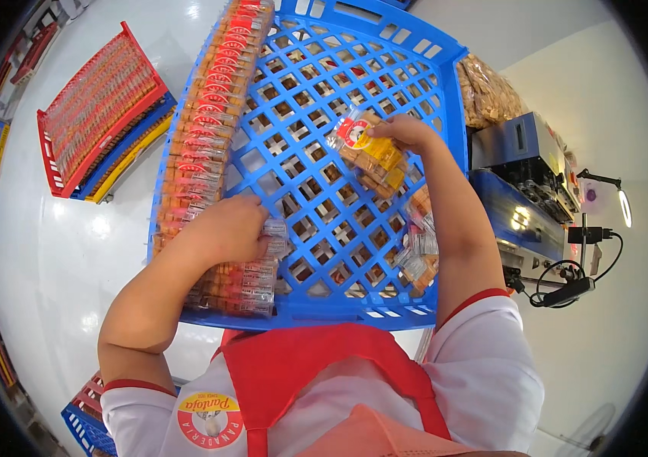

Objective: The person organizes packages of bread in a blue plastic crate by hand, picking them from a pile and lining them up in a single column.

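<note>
A large blue plastic crate (307, 188) with a lattice bottom lies before me. Along its left side runs a tight row of clear bags of baked goods (215, 114) with red labels. My left hand (238, 228) rests on the near part of this row, its fingers curled at the edge of a bag; whether it grips one is hidden. My right hand (407, 132) holds a clear bag of baked pieces (372, 151) with a red and yellow label over the lattice. Several loose bags (418, 245) lie at the crate's right side, partly behind my right forearm.
Stacked red, blue and yellow crates (107, 114) of packed bags stand on the floor at left. Right of the blue crate are a metal machine (515, 143), a large bag of baked pieces (487, 91) and a lit ring lamp (625, 207) with cables.
</note>
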A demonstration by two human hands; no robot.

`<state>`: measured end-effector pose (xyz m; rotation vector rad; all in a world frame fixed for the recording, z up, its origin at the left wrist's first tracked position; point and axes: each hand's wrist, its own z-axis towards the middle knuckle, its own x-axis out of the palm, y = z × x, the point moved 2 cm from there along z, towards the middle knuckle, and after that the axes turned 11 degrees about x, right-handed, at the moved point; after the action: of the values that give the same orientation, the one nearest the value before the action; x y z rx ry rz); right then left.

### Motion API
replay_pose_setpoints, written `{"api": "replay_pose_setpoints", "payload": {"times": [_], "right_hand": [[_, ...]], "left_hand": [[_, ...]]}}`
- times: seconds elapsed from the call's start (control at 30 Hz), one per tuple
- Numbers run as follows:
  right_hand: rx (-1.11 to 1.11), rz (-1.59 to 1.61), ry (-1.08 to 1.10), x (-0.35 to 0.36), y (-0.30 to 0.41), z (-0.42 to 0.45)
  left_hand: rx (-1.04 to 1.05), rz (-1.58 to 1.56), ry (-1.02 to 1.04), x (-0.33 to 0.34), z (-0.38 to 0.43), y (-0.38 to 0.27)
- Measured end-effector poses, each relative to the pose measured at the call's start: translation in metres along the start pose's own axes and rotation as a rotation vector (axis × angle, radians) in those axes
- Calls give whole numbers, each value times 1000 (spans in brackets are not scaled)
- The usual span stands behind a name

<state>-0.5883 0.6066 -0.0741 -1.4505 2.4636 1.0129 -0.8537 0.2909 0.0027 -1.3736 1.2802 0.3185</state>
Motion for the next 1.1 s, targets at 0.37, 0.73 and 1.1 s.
{"api": "replay_pose_setpoints", "payload": {"times": [0.37, 0.73, 1.1], "right_hand": [[52, -83, -92, 24, -40, -59], [-137, 481, -42, 54, -45, -106], [-873, 499, -12, 222, 0, -98]], "left_hand": [[16, 27, -62, 9, -7, 9], [-89, -110, -167, -3, -2, 6], [-149, 282, -225, -18, -11, -15]]}}
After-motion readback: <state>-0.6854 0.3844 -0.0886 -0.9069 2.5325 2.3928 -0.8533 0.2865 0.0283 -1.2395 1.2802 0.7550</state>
